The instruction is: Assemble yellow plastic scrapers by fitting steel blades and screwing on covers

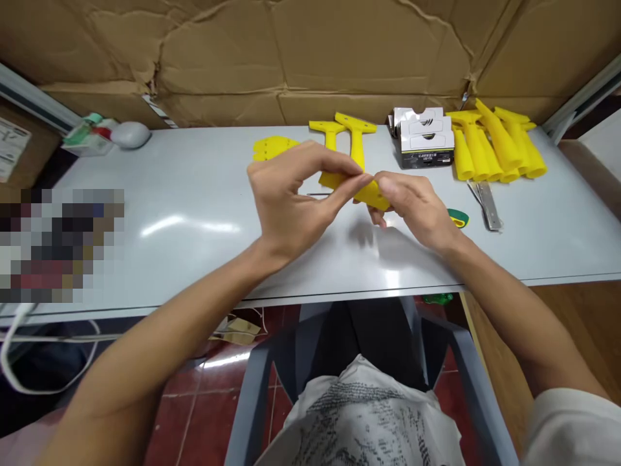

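Observation:
My left hand (295, 200) pinches the upper side of a yellow plastic plate (371, 195) between thumb and fingers. At its other end my right hand (420, 210) is closed on the same plate, which is tilted above the table. Holes show in the plate; part of it is hidden by the fingers. Just behind the hands lie two yellow T-shaped scraper handles (358, 139). Left of them are more yellow plates with holes (272, 147). A thin dark rod (317, 194) shows beside my left thumb. Near my right wrist is a green and yellow piece (458, 218).
Black and white boxes (427, 139) stand at the back, with several yellow scraper handles (499, 145) piled to their right. Metal strips (486, 206) lie in front. A white mouse-like object (130, 134) sits at the back left of the table (194, 259). Cardboard (339, 52) lines the back.

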`<state>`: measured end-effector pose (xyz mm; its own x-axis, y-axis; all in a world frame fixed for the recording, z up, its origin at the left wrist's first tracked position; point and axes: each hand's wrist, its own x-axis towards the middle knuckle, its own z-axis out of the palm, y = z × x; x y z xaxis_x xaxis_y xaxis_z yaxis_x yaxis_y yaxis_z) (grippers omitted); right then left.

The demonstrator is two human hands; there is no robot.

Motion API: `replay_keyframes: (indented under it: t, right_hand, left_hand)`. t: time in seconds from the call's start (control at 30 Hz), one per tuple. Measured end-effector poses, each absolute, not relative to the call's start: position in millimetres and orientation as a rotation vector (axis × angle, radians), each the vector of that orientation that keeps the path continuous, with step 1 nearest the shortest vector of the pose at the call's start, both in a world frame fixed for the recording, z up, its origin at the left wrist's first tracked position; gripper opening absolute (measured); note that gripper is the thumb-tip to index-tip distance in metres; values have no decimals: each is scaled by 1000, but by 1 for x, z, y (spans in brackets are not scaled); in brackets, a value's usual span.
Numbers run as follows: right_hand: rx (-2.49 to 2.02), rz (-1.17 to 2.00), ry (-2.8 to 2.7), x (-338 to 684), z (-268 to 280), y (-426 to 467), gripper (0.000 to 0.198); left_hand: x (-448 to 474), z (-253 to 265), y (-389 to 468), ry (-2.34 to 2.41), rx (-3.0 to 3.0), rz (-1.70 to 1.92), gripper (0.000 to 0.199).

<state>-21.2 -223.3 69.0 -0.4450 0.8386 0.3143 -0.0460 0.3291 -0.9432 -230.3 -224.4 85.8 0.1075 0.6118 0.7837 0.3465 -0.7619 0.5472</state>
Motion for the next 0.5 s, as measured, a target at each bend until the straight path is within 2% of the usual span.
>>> replay_keyframes:
  t: [0.17, 0.33, 0.4, 0.5]
  right_hand:
    - [-829, 957, -1716, -14, 77, -225, 56]
    - [-845, 894, -1708, -13, 75, -221, 57]
    - [-854, 914, -1711, -14, 73, -219, 58]
    - [-886, 834, -1747, -12, 72, -216, 60]
  left_hand:
    - [-251, 100, -189, 811, 2134, 1361, 57]
    - [-272, 103, -170, 642, 2061, 838, 66]
    - [-274, 99, -169, 639, 2026, 840, 60]
    - [-281, 94, -164, 706, 2043, 964, 35]
